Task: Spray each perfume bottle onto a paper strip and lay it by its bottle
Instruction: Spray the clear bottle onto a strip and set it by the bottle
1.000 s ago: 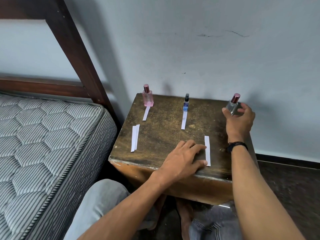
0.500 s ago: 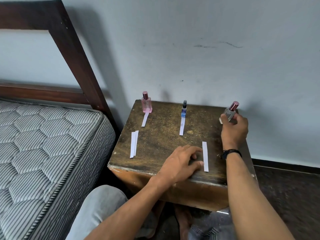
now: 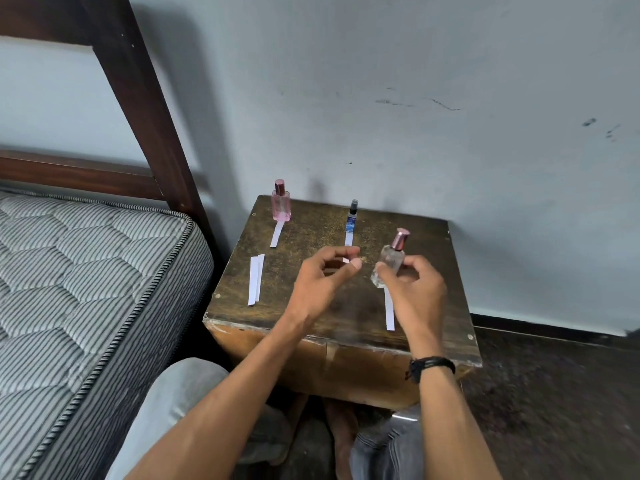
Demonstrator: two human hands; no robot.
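My right hand (image 3: 417, 294) grips a clear perfume bottle (image 3: 391, 263) with a pink cap, tilted and lifted above the wooden table (image 3: 304, 315). My left hand (image 3: 320, 282) hovers just left of it with thumb and curled fingers apart, holding nothing. A white paper strip (image 3: 389, 311) lies on the table below the clear bottle. At the back stand a pink bottle (image 3: 280, 204) with a strip (image 3: 276, 235) in front of it, and a small blue spray bottle (image 3: 351, 218) with its own strip (image 3: 348, 239).
Two spare paper strips (image 3: 255, 279) lie side by side near the table's left edge. A striped mattress (image 3: 86, 271) and dark bed frame (image 3: 149, 109) stand close on the left. The wall runs right behind the table. My knees are under its front edge.
My right hand lifted the clear bottle from the back right corner and brought it toward the middle. My left hand rose off the table beside the strip and moved up to the bottle.
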